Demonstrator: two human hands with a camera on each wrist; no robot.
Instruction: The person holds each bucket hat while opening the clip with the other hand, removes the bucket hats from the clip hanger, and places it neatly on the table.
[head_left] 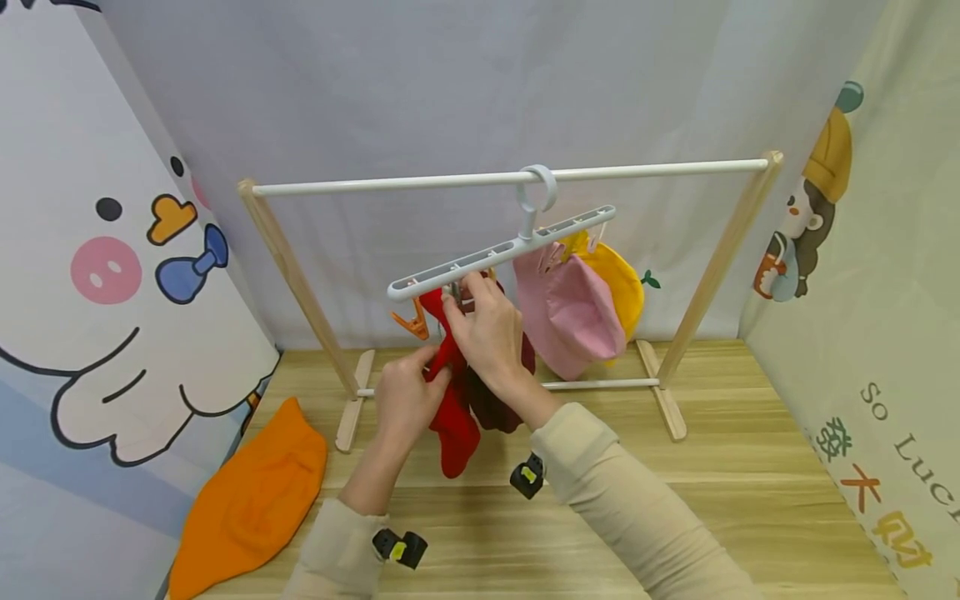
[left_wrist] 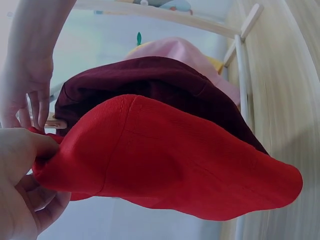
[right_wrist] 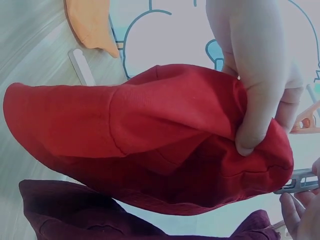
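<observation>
A red bucket hat (head_left: 455, 437) hangs below the left end of a grey hanger (head_left: 491, 255). My left hand (head_left: 405, 396) pinches the hat's edge between thumb and fingers, as the left wrist view confirms. At the hat's upper edge, my right hand (head_left: 491, 329) squeezes a grey clip (right_wrist: 303, 181) just under the hanger. Close behind the red hat is a maroon hat (left_wrist: 150, 75), partly hidden by my right hand in the head view. An orange clip (head_left: 412, 321) dangles empty from the hanger's left end.
The hanger hooks over a white rod (head_left: 390, 182) on a wooden rack. Pink (head_left: 573, 312) and yellow (head_left: 618, 287) hats hang from clips to the right. An orange hat (head_left: 251, 504) lies on the table at left. Printed cloth walls stand on both sides.
</observation>
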